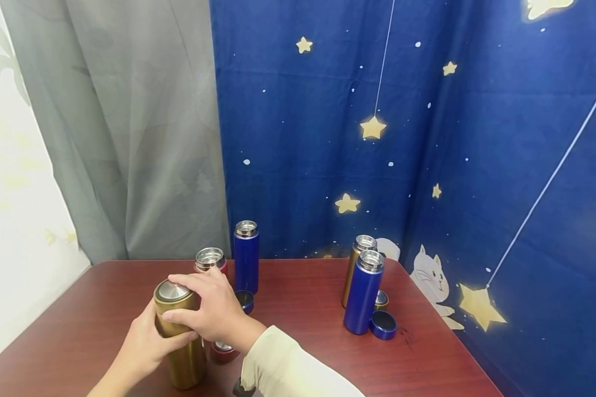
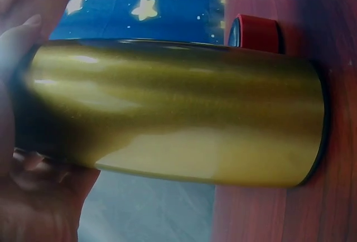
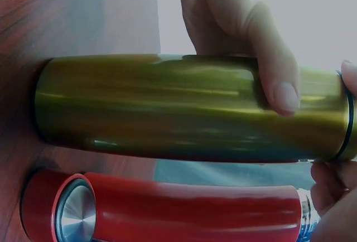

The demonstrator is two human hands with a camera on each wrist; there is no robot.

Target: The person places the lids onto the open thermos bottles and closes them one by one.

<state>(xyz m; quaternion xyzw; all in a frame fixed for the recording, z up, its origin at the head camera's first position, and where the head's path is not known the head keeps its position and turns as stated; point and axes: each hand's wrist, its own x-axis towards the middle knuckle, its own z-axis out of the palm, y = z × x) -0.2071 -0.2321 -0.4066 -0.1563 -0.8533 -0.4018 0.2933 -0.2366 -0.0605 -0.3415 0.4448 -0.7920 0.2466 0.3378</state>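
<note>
A gold thermos flask (image 1: pixel 187 364) stands upright at the front left of the table. My left hand (image 1: pixel 146 342) grips its upper body, the thumb lying across the side. My right hand (image 1: pixel 217 309) holds the lid (image 1: pixel 174 290), which has a silver top and sits on the flask. In the right wrist view, a dark ring shows between the lid and the gold body (image 3: pixel 167 108). Just behind stands a red flask (image 3: pixel 195 208) without its lid, partly hidden by my right hand in the head view. Its red lid (image 1: pixel 223 352) lies on the table beside the gold flask.
A lidless blue flask (image 1: pixel 246 262) stands at the back, its blue lid (image 1: pixel 245 300) in front. On the right are another blue flask (image 1: pixel 363 298) and a gold flask (image 1: pixel 350 281), both lidless, with a blue lid (image 1: pixel 383 324) and a gold lid (image 1: pixel 381 299) beside them.
</note>
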